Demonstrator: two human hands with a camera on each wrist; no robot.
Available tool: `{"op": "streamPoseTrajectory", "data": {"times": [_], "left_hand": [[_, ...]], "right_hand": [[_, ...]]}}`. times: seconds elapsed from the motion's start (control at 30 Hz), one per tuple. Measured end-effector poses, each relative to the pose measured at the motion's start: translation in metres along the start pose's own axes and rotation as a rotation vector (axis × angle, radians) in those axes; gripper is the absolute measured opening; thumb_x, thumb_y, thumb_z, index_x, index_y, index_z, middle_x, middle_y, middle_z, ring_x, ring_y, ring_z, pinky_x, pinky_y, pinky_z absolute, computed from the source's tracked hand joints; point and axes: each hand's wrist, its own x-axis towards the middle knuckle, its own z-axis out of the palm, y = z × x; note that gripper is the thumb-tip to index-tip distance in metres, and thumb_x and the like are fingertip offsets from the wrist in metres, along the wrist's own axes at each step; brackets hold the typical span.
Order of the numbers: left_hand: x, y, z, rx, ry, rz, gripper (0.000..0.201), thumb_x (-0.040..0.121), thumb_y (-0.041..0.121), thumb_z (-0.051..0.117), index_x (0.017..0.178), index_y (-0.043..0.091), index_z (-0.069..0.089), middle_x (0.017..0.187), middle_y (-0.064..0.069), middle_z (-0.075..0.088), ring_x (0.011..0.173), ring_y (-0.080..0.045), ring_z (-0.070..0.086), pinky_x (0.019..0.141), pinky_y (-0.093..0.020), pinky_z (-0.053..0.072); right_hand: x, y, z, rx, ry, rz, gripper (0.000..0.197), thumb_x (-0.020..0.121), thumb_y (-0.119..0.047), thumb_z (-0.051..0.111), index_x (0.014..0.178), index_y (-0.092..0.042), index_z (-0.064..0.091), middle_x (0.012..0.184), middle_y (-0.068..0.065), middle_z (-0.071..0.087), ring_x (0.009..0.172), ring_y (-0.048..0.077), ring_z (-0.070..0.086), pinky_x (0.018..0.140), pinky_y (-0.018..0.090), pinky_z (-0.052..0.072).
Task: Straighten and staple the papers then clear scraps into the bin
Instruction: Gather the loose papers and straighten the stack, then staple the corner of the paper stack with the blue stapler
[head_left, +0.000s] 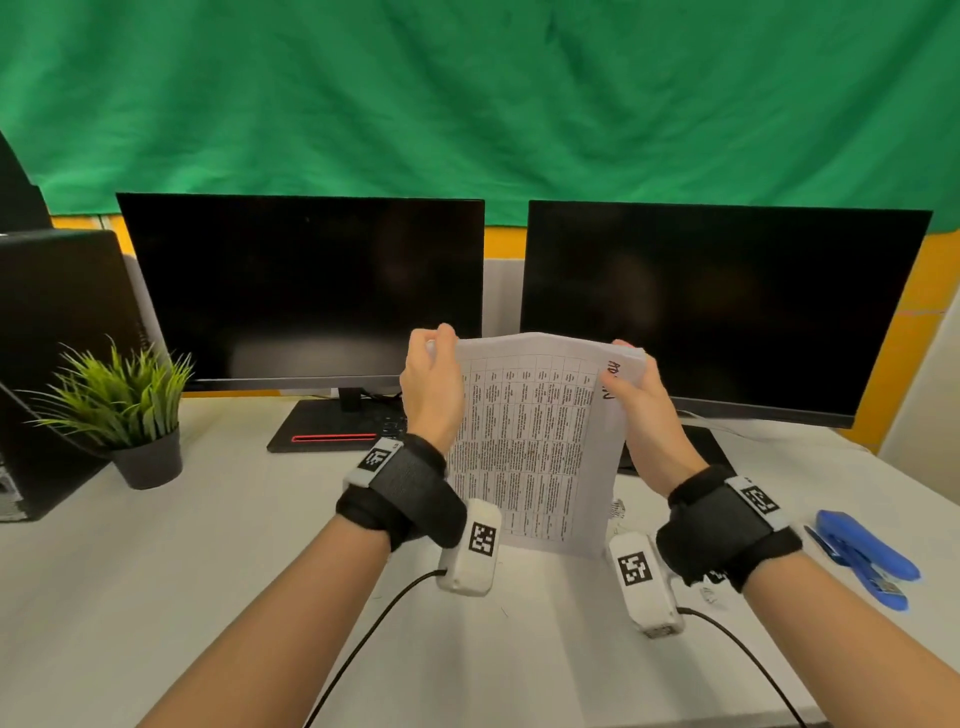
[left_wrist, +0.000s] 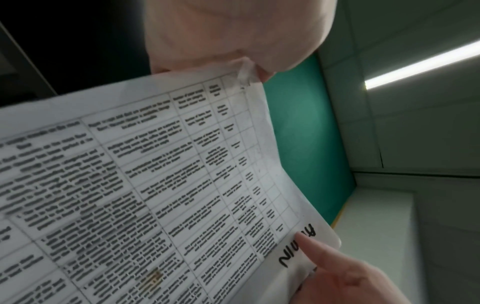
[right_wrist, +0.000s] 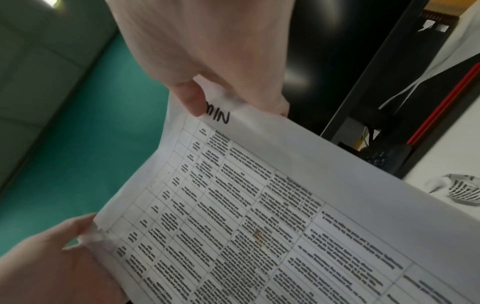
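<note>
Papers, white printed sheets with a table grid (head_left: 530, 441), stand upright on the near middle of the white desk (head_left: 208, 545), your left hand (head_left: 431, 387) and right hand (head_left: 641, 400) each pinching a top corner, apparently to square the edges before you use the blue stapler (head_left: 865, 558) at right.

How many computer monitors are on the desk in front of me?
2. The left monitor stands behind the left hand, the right monitor behind the right hand. Both screens are dark. The held papers cover the gap between them, so nothing more can be ruled out there.
</note>
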Motion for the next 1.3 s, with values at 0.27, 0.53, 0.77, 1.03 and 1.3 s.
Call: {"op": "streamPoseTrajectory", "data": {"times": [0.27, 0.53, 0.77, 1.03, 1.3], "left_hand": [[-0.010, -0.005, -0.003, -0.024, -0.080, 0.107, 0.021, 0.097, 0.040, 0.040, 0.106, 0.023, 0.034, 0.086, 0.004, 0.050, 0.072, -0.010, 0.057, 0.054, -0.016, 0.050], [-0.028, -0.053, -0.013, 0.024, -0.177, -0.008, 0.007, 0.101, 0.019, 0.037, 0.104, 0.025, 0.038, 0.106, -0.001, 0.062, 0.095, -0.021, 0.067, 0.081, -0.038, 0.058], [-0.021, -0.020, -0.008, 0.027, -0.102, 0.154, 0.007, 0.102, 0.018, 0.031, 0.106, 0.018, 0.037, 0.094, 0.007, 0.059, 0.089, -0.019, 0.064, 0.080, -0.040, 0.058], [-0.020, -0.036, 0.007, -0.064, -0.274, -0.314, 0.022, 0.098, 0.010, 0.039, 0.118, 0.018, 0.042, 0.104, -0.004, 0.061, 0.085, -0.017, 0.063, 0.070, -0.030, 0.054], [-0.009, -0.116, 0.041, 0.198, -0.362, -0.560, 0.046, 0.097, 0.032, 0.035, 0.136, 0.010, 0.044, 0.134, -0.013, 0.055, 0.120, -0.030, 0.055, 0.102, -0.045, 0.045]], "right_hand": [[-0.002, 0.002, -0.001, 0.032, 0.009, 0.065, 0.025, 0.096, -0.022, 0.045, 0.121, -0.026, 0.042, 0.115, -0.001, 0.056, 0.110, 0.022, 0.057, 0.096, 0.050, 0.047], [-0.024, 0.033, 0.005, 0.036, -0.015, 0.193, 0.039, 0.094, -0.005, 0.045, 0.127, -0.026, 0.041, 0.123, 0.002, 0.054, 0.115, 0.024, 0.052, 0.103, 0.052, 0.039], [-0.015, 0.003, -0.004, 0.002, -0.042, 0.046, 0.036, 0.095, -0.006, 0.042, 0.114, -0.035, 0.048, 0.107, -0.013, 0.058, 0.099, 0.007, 0.057, 0.084, 0.035, 0.048], [-0.011, 0.018, -0.036, -0.198, -0.055, 0.199, 0.034, 0.091, -0.003, 0.048, 0.118, -0.023, 0.046, 0.111, 0.000, 0.060, 0.096, 0.018, 0.060, 0.091, 0.046, 0.047], [-0.031, 0.083, -0.056, -0.195, -0.134, 0.514, 0.039, 0.090, 0.001, 0.047, 0.126, -0.012, 0.051, 0.117, 0.010, 0.064, 0.098, 0.024, 0.063, 0.069, 0.032, 0.050]]}}
